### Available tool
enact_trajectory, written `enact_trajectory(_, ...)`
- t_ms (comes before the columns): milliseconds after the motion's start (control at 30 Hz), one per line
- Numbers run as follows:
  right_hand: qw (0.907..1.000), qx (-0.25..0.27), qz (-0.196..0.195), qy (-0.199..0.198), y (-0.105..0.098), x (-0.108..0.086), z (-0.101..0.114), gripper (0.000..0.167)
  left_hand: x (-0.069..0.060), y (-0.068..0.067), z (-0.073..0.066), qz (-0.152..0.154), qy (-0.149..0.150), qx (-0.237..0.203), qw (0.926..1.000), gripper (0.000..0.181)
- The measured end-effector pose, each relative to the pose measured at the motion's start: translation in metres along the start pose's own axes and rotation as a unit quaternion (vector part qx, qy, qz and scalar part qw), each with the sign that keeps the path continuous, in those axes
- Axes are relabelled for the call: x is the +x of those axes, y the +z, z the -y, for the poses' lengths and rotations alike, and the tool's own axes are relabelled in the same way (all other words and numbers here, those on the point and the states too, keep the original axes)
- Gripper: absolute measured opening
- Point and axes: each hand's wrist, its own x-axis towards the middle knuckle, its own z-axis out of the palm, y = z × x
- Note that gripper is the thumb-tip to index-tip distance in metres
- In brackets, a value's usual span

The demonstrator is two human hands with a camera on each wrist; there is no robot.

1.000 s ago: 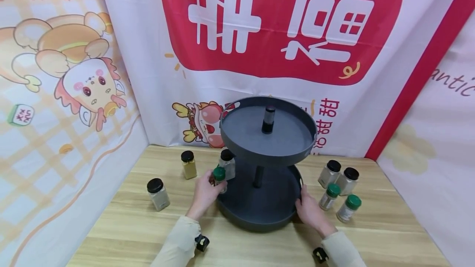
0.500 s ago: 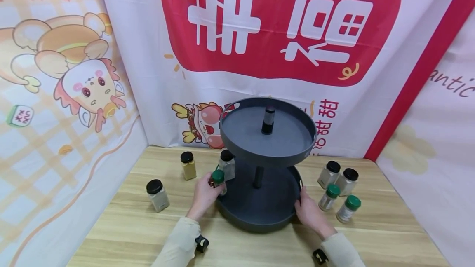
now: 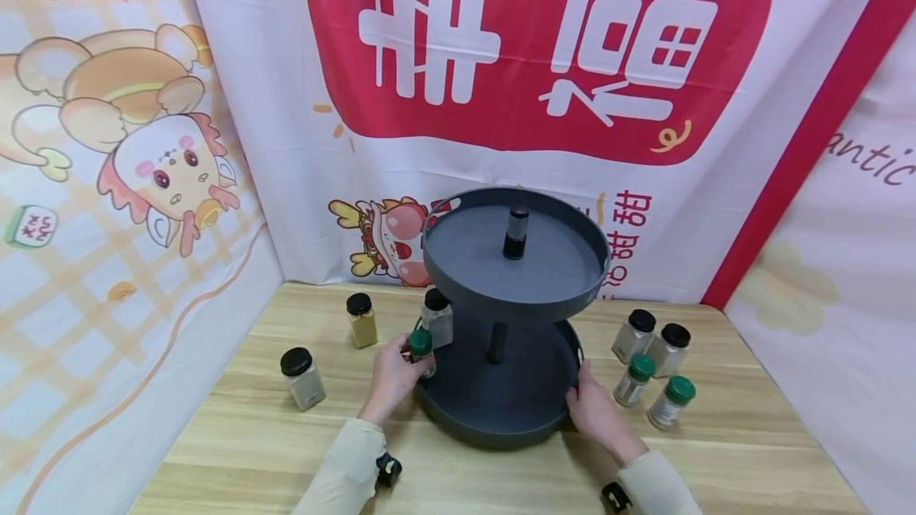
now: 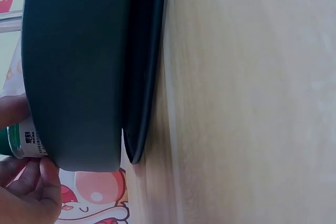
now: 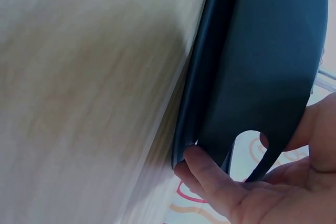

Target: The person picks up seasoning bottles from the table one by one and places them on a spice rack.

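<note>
A dark grey two-tier turntable tray (image 3: pixel 494 434) stands mid-table. My left hand (image 3: pixel 390 380) pinches a green-capped spice jar (image 3: pixel 420 342) between thumb and fingers, at the left rim of the lower tier. In the left wrist view the jar's labelled side (image 4: pixel 30 139) shows above the tray wall (image 4: pixel 79 77); its base is hidden behind that wall. On the lower tier, just behind it, is a black-capped jar (image 3: pixel 437 319). At the opposite side my right hand (image 3: pixel 599 413) grips the lower tier's rim by the handle cutout, thumb inside and fingers under the wall (image 5: pixel 262 66).
Two black-capped jars, one yellowish (image 3: pixel 362 321) and one pale (image 3: pixel 304 378), stand left of the tray. To the right are two black-capped jars (image 3: pixel 634 337) and two green-capped ones (image 3: pixel 671 404). The upper tier (image 3: pixel 515 292) overhangs the lower. Printed cloth (image 3: pixel 272 102) hangs behind.
The green-capped jar has come down slightly at the lower tier's left rim, with my left hand still pinching it. My right hand keeps its place on the rim.
</note>
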Motion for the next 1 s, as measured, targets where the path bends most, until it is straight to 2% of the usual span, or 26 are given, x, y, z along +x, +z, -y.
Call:
enact_trajectory(233, 1.0, -0.006, 0.0, 0.004, -0.0008, -0.004, 0.0062, 0.061, 0.0027, 0.0009, 0.0007, 0.001, 0.005, 0.013, 0.9999, 0.03)
enact_trajectory(600, 0.9998, -0.006, 0.006, 0.018, -0.001, -0.0053, 0.0068, 0.063, 0.0043, 0.0028, -0.0007, -0.003, 0.005, 0.011, 0.9999, 0.035)
enact_trajectory(1000, 0.9995, -0.019, -0.025, -0.001, 0.0027, -0.0087, 0.01, 0.062, 0.0056, 0.0052, -0.0001, -0.016, 0.003, -0.014, 0.9998, 0.041)
